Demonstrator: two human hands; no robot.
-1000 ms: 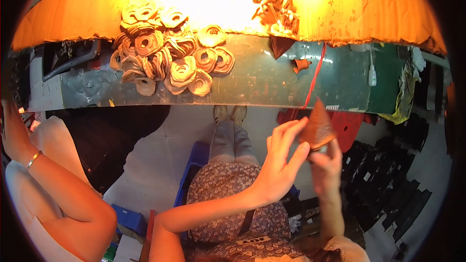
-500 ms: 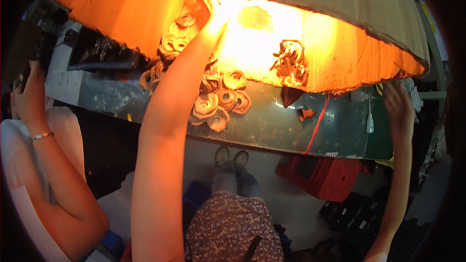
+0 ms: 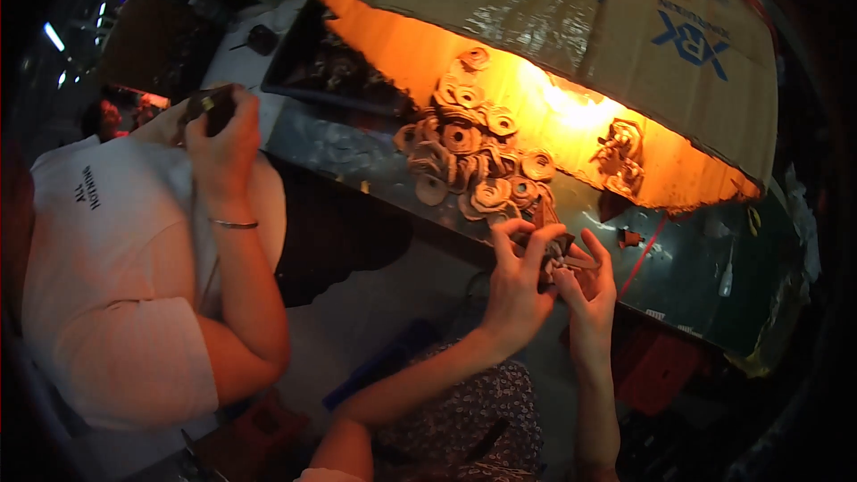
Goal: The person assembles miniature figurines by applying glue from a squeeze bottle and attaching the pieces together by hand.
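While both meet below the ring pile point(image 3: 469, 156), left hand point(image 3: 513, 290) and right hand point(image 3: 585, 295) pinch one small brown piece point(image 3: 555, 254).

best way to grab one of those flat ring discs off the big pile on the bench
Take a ring disc at the near, lower-left fringe of the pile, pinching its outer rim from the bench edge side. It looks flat with a centre hole, and seems less overlapped there than in the middle, probably freeing one rim for a fingertip pinch.
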